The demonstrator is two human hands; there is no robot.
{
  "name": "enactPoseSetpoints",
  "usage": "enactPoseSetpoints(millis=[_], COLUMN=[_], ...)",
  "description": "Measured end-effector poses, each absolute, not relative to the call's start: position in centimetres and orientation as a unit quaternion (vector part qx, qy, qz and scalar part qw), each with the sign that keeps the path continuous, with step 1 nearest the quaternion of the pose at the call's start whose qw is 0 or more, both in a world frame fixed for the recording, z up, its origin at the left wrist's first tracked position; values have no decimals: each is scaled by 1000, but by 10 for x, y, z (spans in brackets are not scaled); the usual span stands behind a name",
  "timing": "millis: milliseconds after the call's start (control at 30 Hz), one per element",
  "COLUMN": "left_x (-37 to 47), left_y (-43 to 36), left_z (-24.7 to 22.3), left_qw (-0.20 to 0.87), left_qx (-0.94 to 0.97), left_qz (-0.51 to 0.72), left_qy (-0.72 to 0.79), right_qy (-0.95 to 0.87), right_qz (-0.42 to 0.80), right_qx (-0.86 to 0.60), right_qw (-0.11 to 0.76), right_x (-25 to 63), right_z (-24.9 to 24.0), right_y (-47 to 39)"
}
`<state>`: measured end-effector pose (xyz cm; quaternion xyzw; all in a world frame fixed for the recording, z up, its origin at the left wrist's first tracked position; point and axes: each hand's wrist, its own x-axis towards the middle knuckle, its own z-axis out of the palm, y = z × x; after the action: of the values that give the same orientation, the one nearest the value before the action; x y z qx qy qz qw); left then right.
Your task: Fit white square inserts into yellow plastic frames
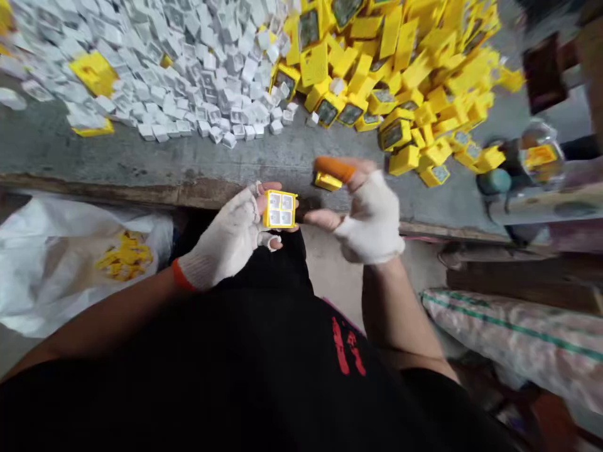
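Note:
My left hand [230, 232], in a white fingerless glove with an orange cuff, grips a small yellow plastic case [281, 209] near the bench edge. Four white square cups fill the case's upward face in two rows. To its right is my right hand [370, 213], also gloved, with an orange cover on one finger. Its thumb and that finger are spread apart, and nothing shows between them. Just beyond, another yellow case [328, 181] lies on the bench, partly behind the orange-covered finger.
Small white plastic cups [198, 81] lie heaped at the bench's back left, and yellow cases [400, 69] at the back right. The grey bench [141, 157] ends in a worn front edge. Below left, a white bag [61, 251] holds yellow pieces [126, 254]. At right lies a stuffed sack [513, 333].

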<state>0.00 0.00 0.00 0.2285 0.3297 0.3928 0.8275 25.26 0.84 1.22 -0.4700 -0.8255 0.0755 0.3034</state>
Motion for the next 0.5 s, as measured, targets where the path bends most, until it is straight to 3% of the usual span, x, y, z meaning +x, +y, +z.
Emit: enactPoseSetpoints(millis=[133,500], left_x=[4,-5], left_y=[-2,-4], left_z=[-2,12], left_qw=[823,810], left_qx=[246,240], left_qz=[407,368], left_qy=[311,388], right_qy=[-862,-861], right_qz=[94,49], right_qx=[-436,-444], right_qw=[241,241], right_x=[224,223], right_z=[12,4], right_y=[1,-1])
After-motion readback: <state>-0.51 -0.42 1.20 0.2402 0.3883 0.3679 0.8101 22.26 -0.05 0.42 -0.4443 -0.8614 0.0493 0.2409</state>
